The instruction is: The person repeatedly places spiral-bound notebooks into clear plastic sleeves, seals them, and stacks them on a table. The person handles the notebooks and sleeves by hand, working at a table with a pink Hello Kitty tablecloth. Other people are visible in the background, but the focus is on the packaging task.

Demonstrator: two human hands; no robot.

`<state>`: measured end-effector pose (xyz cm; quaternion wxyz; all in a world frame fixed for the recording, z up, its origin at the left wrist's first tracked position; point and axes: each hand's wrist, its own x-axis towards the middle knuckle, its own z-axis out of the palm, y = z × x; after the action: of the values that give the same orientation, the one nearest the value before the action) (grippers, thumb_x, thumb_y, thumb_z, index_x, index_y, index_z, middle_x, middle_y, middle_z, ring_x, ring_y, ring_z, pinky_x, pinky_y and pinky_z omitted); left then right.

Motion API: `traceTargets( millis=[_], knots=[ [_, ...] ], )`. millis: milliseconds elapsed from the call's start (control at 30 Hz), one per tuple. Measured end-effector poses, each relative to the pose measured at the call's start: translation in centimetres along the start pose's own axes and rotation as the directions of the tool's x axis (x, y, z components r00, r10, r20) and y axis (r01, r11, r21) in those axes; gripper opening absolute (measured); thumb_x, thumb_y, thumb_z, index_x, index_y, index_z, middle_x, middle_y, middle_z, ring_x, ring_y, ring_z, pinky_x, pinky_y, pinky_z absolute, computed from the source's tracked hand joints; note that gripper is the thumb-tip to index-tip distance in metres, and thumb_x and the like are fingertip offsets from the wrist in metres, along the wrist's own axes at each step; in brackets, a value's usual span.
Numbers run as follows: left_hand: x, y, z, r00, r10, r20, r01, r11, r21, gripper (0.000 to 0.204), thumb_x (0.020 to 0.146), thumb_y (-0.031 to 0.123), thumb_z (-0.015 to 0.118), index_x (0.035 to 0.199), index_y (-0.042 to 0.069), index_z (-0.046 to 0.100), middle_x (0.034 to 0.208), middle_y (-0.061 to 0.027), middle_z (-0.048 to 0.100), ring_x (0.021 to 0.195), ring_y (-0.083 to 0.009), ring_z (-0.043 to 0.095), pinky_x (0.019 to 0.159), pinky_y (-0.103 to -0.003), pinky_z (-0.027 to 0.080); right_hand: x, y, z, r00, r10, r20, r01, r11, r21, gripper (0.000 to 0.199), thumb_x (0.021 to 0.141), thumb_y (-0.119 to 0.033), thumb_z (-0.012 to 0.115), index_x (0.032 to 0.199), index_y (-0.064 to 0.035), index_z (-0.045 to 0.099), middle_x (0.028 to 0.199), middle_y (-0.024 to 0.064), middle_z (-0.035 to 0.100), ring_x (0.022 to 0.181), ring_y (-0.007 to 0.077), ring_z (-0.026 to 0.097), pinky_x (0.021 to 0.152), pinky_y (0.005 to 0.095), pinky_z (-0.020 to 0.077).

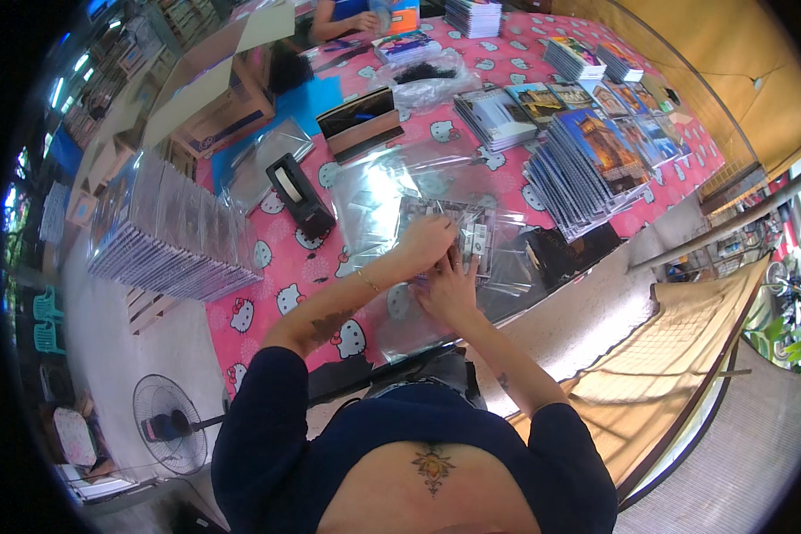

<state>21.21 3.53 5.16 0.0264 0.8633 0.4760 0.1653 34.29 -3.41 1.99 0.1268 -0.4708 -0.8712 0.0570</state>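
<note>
A notebook with a grey patterned cover and a white label [477, 233] lies on the near side of the table, among sheets of clear plastic [512, 267]. Over its left part, my left hand [425, 242] is closed with curled fingers; what they pinch, if anything, is hidden. My right hand [454, 292] rests on the notebook's near edge, fingers stretched out and apart. More shiny clear plastic bags [374, 191] spread beyond my left hand. A black tape dispenser [299, 198] stands to the left of them.
Wrapped spiral notebooks [173, 233] stand in a long row at left. More notebook stacks [587, 169] fill the right side. An open carton [218, 111], a small box with pens [359, 123] and another person's hand [362, 21] are farther back. A fan [169, 425] stands lower left.
</note>
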Motion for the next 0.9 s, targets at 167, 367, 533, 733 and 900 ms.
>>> traceTargets(
  millis=[167, 367, 533, 733, 900],
  knots=[
    [-1.7, 2.6, 2.7, 0.968, -0.220, -0.118, 0.199, 0.966, -0.168, 0.025, 0.086, 0.013, 0.055, 0.104, -0.003, 0.061, 0.107, -0.0206, 0.066, 0.103, -0.0366, 0.063, 0.084, -0.045, 0.051, -0.4, 1.4, 3.2, 0.998, -0.053, -0.020, 0.050, 0.992, -0.115, 0.069, 0.083, -0.048, 0.061, 0.140, -0.0115, 0.048, 0.146, 0.0142, 0.042, 0.142, 0.0389, 0.027, 0.102, 0.0778, 0.0133],
    [-1.7, 2.9, 1.0, 0.921, -0.366, 0.134, 0.389, 0.868, -0.309, 0.028, 0.088, 0.012, 0.054, 0.113, 0.000, 0.060, 0.115, -0.0229, 0.063, 0.109, -0.0360, 0.061, 0.088, -0.043, 0.051, -0.4, 2.0, 2.8, 1.000, 0.000, 0.023, -0.004, 0.988, 0.156, 0.074, 0.080, -0.041, 0.065, 0.143, -0.0113, 0.042, 0.150, 0.0173, 0.035, 0.143, 0.0378, 0.024, 0.105, 0.0734, 0.0107],
    [-2.1, 2.2, 1.0, 0.930, -0.358, 0.080, 0.360, 0.851, -0.382, 0.032, 0.087, 0.009, 0.054, 0.119, 0.001, 0.058, 0.117, -0.0229, 0.062, 0.113, -0.0366, 0.059, 0.093, -0.043, 0.049, -0.5, 6.2, 3.8, 0.986, 0.134, -0.102, -0.028, 0.726, 0.687, 0.083, 0.074, -0.027, 0.073, 0.145, -0.0087, 0.034, 0.141, 0.0188, 0.032, 0.136, 0.0350, 0.027, 0.107, 0.0639, 0.0156],
    [-2.8, 3.2, 4.7, 0.962, -0.214, -0.170, 0.204, 0.976, -0.075, 0.042, 0.086, 0.006, 0.053, 0.127, -0.006, 0.052, 0.129, -0.0254, 0.056, 0.123, -0.0391, 0.052, 0.107, -0.045, 0.039, -0.6, 6.6, -3.7, 0.979, -0.184, -0.088, 0.185, 0.983, -0.001, 0.078, 0.069, -0.030, 0.077, 0.135, -0.0006, 0.046, 0.128, 0.0141, 0.047, 0.123, 0.0266, 0.043, 0.103, 0.0441, 0.0315],
    [-5.7, 6.0, 2.2, 0.926, -0.342, -0.157, 0.348, 0.937, 0.012, 0.043, 0.094, 0.020, 0.048, 0.132, -0.001, 0.051, 0.136, -0.0269, 0.050, 0.133, -0.0395, 0.041, 0.110, -0.050, 0.032, 0.2, 8.3, -2.6, 0.950, -0.312, 0.000, 0.312, 0.948, -0.057, 0.067, 0.071, -0.031, 0.074, 0.127, 0.0005, 0.055, 0.118, 0.0106, 0.059, 0.113, 0.0242, 0.054, 0.097, 0.0403, 0.0370]
  ],
)
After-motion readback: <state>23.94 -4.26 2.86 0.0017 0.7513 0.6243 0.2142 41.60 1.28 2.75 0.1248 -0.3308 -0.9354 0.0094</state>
